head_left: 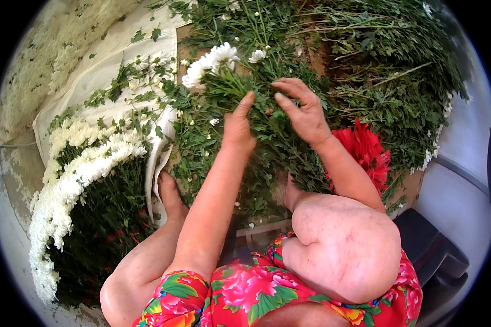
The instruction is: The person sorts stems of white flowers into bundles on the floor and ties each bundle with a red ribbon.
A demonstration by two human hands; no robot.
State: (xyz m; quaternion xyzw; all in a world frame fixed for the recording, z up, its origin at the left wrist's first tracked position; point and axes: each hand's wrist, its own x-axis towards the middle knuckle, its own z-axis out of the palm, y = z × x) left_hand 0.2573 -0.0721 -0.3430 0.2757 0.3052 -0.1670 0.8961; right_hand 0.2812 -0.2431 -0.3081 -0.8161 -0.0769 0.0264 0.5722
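Observation:
My left hand (239, 124) is closed around the green stems of a small bunch of white chrysanthemums (213, 64), its thumb pointing up along them. The white heads lean to the far left, past the fingertips. My right hand (304, 110) hovers close by on the right, over leafy stems. Its fingers are curved, with a gap between thumb and forefinger and nothing visible between them. Beneath both hands lies a thick layer of cut chrysanthemum leaves and stems (202, 144). A single white bloom (257, 55) rests just beyond the hands.
A large pile of leafy stems (398, 76) fills the far right. A red ribbon-like bundle (365, 155) is beside my right forearm. On the left, white chrysanthemums (60, 201) stand massed, near a pale cloth (114, 68) with scattered flowers. A dark seat (431, 240) is at right.

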